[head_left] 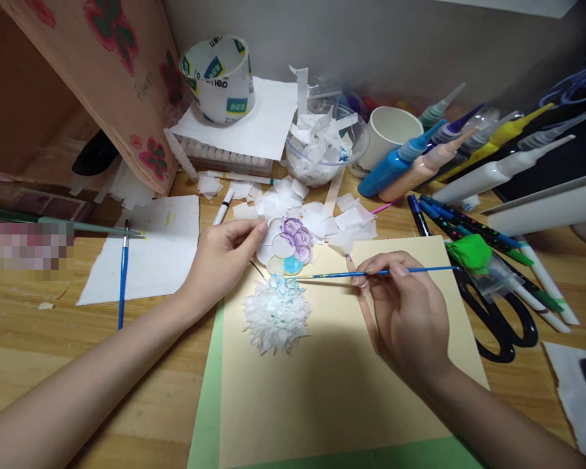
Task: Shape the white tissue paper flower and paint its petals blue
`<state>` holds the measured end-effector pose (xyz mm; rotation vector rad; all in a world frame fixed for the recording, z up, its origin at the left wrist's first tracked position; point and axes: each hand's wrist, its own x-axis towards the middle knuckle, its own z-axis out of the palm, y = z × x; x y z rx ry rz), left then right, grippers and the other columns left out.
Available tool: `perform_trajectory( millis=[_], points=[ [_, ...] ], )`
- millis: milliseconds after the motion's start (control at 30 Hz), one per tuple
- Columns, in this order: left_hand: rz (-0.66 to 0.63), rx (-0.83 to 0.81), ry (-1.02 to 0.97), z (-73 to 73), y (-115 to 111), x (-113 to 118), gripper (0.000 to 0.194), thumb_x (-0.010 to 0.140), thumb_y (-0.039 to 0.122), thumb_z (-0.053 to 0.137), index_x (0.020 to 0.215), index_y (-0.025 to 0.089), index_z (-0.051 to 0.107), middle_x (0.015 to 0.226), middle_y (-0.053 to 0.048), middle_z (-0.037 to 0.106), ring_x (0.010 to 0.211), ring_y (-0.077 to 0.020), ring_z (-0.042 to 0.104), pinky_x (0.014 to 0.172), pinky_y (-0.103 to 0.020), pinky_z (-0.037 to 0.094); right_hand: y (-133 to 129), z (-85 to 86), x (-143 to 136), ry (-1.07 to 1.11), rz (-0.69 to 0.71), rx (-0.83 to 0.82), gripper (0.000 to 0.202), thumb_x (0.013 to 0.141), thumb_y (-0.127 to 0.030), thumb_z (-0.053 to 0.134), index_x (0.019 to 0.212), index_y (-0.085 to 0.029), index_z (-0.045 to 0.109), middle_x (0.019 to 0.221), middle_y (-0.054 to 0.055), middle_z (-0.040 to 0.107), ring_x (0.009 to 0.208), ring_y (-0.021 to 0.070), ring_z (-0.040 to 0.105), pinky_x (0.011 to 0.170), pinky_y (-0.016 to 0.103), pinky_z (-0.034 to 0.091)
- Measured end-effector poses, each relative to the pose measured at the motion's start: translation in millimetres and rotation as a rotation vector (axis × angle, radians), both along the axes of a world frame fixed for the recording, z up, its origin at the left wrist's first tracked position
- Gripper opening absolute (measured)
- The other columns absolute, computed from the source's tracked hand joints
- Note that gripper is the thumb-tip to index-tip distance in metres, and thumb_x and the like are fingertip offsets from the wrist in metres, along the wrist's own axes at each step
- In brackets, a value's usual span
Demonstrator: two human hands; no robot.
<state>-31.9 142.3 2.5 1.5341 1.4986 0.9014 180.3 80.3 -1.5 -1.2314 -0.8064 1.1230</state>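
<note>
My left hand [232,251] pinches the left edge of a small white paint palette [284,246] whose wells hold purple, blue and pale yellow paint. In my right hand [403,296] is a thin blue-handled paintbrush [351,274], held almost level. Its tip points left, just below the palette's blue well and at the top of a ruffled white paper pompom [277,319]. Light blue colour marks the pompom's upper part, with some green in its middle. The pompom rests on a cream sheet [351,404] over a green one [205,397].
Paper scraps [317,221] lie behind the palette, near a plastic bowl of scraps [322,150], a paper cup [388,133] and a tape roll [218,81]. Paint bottles [395,166], pens, and black scissors [510,326] stand or lie right. Another paintbrush [124,280] lies on torn paper [170,260] left.
</note>
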Motion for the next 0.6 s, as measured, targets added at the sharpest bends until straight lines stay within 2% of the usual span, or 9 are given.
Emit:
perform_trajectory(
  millis=[433, 600],
  points=[
    [0.005, -0.009, -0.008, 0.0, 0.1, 0.4, 0.032, 0.082, 0.048, 0.061, 0.090, 0.020, 0.077, 0.080, -0.002, 0.074, 0.074, -0.0170, 0.063, 0.066, -0.024, 0.049, 0.9, -0.9, -0.3, 0.025, -0.042, 0.028, 0.023, 0.087, -0.022, 0.049, 0.068, -0.017, 0.062, 0.067, 0.001, 0.058, 0.062, 0.0108, 0.057, 0.059, 0.025, 0.042],
    [-0.001, -0.007, -0.010, 0.1, 0.0, 0.3, 0.032, 0.082, 0.048, 0.061, 0.090, 0.021, 0.077, 0.081, -0.002, 0.074, 0.075, -0.0167, 0.064, 0.066, -0.024, 0.049, 0.5, 0.3, -0.6, 0.029, -0.016, -0.006, 0.022, 0.087, -0.024, 0.051, 0.070, -0.018, 0.063, 0.068, 0.001, 0.059, 0.063, 0.0114, 0.057, 0.059, 0.025, 0.043]
  ],
)
